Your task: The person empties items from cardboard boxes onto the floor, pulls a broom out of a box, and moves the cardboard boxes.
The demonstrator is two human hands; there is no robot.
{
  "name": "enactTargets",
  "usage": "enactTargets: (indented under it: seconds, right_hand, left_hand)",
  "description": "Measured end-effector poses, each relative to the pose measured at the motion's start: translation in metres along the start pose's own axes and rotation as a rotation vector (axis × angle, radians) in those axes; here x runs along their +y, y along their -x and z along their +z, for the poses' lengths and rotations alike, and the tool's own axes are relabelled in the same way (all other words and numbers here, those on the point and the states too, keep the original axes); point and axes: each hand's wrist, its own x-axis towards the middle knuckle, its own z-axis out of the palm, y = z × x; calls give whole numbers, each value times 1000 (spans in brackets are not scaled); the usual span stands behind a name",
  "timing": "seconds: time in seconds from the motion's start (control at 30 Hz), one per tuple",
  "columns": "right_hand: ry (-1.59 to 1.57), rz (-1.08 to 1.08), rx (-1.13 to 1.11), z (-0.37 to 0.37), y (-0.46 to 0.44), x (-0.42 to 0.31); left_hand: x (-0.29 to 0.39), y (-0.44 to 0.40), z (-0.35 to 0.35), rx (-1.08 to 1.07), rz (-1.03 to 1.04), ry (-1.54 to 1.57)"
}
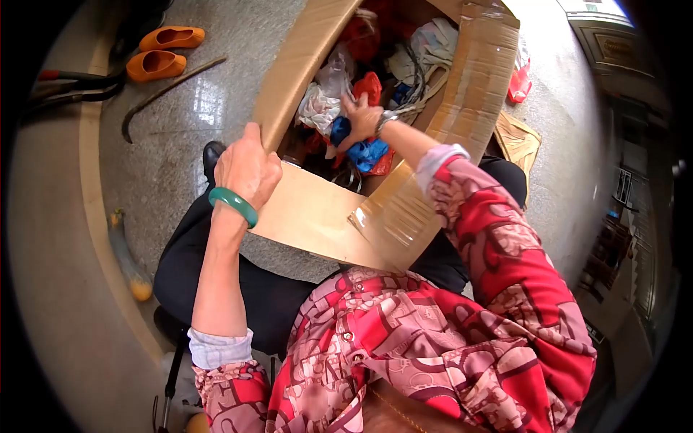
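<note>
A large open cardboard box (pixel 462 86) stands in front of my knees with its flaps folded out. My left hand (pixel 249 169), a green bangle at its wrist, is closed on the box's near-left corner and flap. My right hand (pixel 361 123) reaches down inside, fingers apart, over a jumble of plastic bags. Just under it lies a blue plastic bag (pixel 368 153), with a red bag (pixel 367 86) beyond the fingertips. A crumpled white bag (pixel 317 108) is left of the hand. Dark cords (pixel 415 76) and a pale patterned bundle (pixel 435 40) lie at the right.
Orange shoes (pixel 172 37) and a curved stick (pixel 166 94) lie on the floor to the left, near red-handled tools (pixel 72 83). A long gourd (pixel 130 260) rests by the left ledge. Right of the box are a tan cloth-like piece (pixel 518 141) and a red bag (pixel 520 83).
</note>
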Motion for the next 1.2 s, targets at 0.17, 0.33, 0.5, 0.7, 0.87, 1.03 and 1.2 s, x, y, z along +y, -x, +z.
enactTargets:
  seconds: [0.17, 0.33, 0.5, 0.7, 0.87, 1.03, 1.2]
  right_hand:
    - [-82, 355, 114, 34, -24, -33]
    - [-193, 259, 133, 46, -50, -5]
    - [-154, 165, 313, 30, -25, -14]
    - [-298, 188, 250, -26, 0, 16]
    - [-778, 82, 336, -130, 108, 21]
    - [-1336, -226, 532, -196, 161, 148]
    - [-1299, -380, 940, -294, 262, 256]
  left_hand:
    - [4, -1, -4, -54, -58, 43]
    - [3, -2, 0, -51, -61, 46]
    - [0, -2, 2, 4, 0, 19]
    - [-5, 0, 5, 36, 25, -1]
    - [-4, 0, 4, 37, 11, 5]
    - [-2, 0, 0, -5, -23, 10]
    - [-4, -1, 1, 4, 10, -2]
